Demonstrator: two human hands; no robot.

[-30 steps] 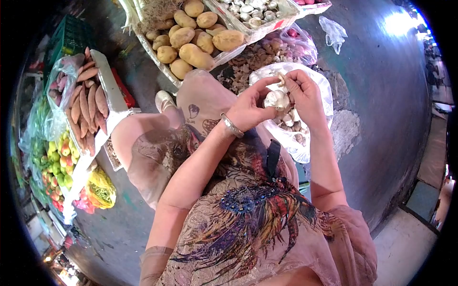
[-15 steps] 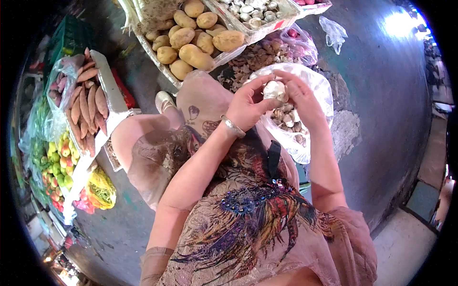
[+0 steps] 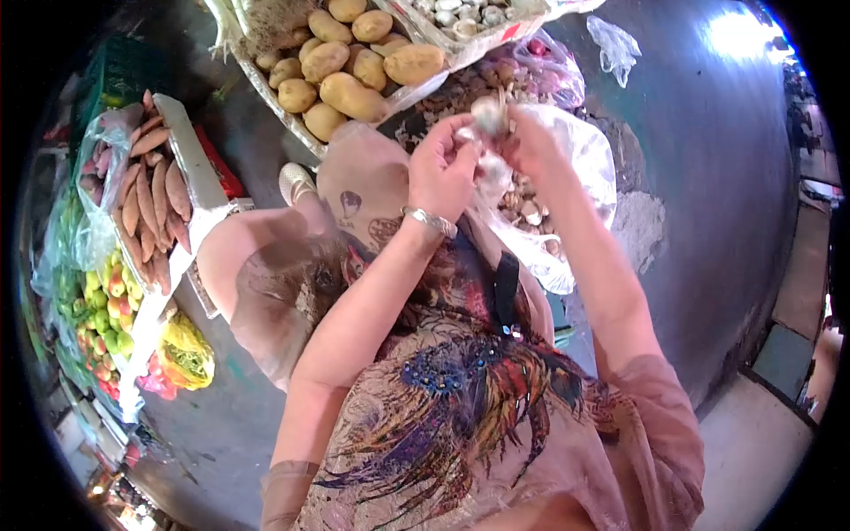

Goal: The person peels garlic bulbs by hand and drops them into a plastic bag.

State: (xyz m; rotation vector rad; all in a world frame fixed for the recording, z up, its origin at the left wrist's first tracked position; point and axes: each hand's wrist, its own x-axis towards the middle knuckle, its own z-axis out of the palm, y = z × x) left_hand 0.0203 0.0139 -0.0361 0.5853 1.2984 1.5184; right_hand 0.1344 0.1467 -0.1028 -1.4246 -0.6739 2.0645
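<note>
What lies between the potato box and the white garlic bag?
In the head view, dry papery peelings lie there; the left hand hides part of that stretch.

potatoes [image 3: 352,96] lie in a box [image 3: 416,96], sweet potatoes [image 3: 150,208] near fruit [image 3: 115,310].

Place: produce stall or shop, stock in boxes and bags
Potatoes [image 3: 352,95]: boxed, upper left of fingers [image 3: 466,163]
Sweet potatoes [image 3: 159,202]: boxed, well left of fingers
Garlic [image 3: 531,212]: open white bag [image 3: 595,159], below-right of fingers
Fruit [image 3: 111,305]: heaped, lower left of fingers
</note>
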